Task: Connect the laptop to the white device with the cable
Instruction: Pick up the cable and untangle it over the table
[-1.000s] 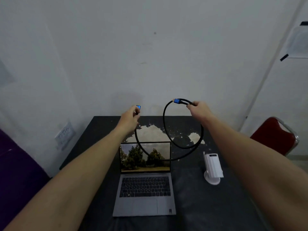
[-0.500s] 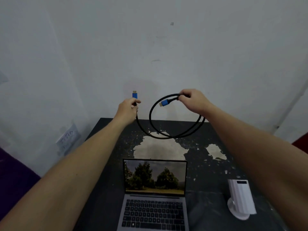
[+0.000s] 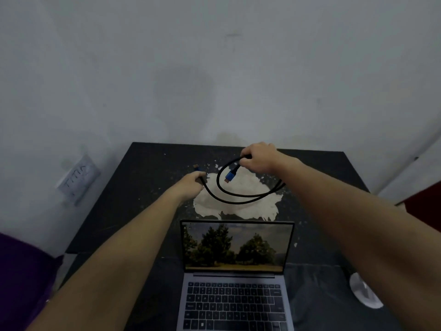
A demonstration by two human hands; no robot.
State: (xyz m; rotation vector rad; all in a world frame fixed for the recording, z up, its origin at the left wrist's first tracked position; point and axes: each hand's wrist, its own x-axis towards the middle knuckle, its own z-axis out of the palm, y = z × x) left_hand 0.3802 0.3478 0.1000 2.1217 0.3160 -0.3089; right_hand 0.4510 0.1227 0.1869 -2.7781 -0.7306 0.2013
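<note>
Lowering from wall height to just above the black tabletop [image 3: 143, 177], the left hand [image 3: 191, 185] and right hand [image 3: 259, 157] each pinch the looped black blue-plugged cable [image 3: 241, 200] at twelve o'clock beyond the open grey laptop [image 3: 236, 278]; the white device [image 3: 365, 295] waits at four o'clock, unconnected.

Plain grey-white plaster wall [image 3: 214, 68], dimly lit. Black square table [image 3: 148, 168] with a worn white patch [image 3: 238, 206] where the coating has flaked. White wall socket plate [image 3: 78, 179], left. Purple upholstered seat [image 3: 21, 278], lower left.
</note>
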